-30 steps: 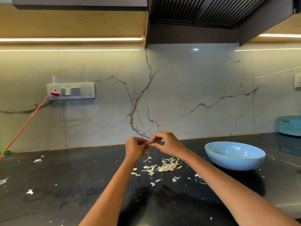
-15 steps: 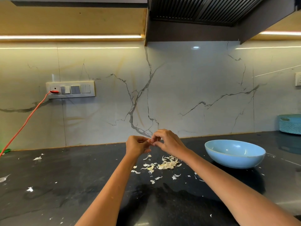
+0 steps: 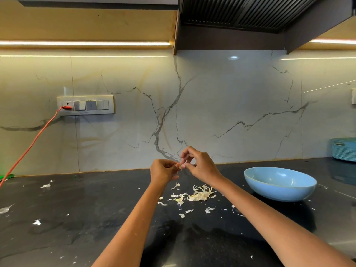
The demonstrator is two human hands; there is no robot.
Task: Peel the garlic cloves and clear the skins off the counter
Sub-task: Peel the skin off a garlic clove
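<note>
Garlic clove [image 3: 178, 166] held up over the bench [image 3: 81, 212], between both hands, mostly hidden by fingers. Step in hand: peeling. Left hand [image 3: 163, 170] grip clamped round the clove; right hand [image 3: 200, 166] fingertips pinched together on its tip, seemingly on a bit of skin. Next move, likely: pull skin off, drop it onto skins [image 3: 198, 194] below. Blue bowl [image 3: 279, 185] stands right.
</note>
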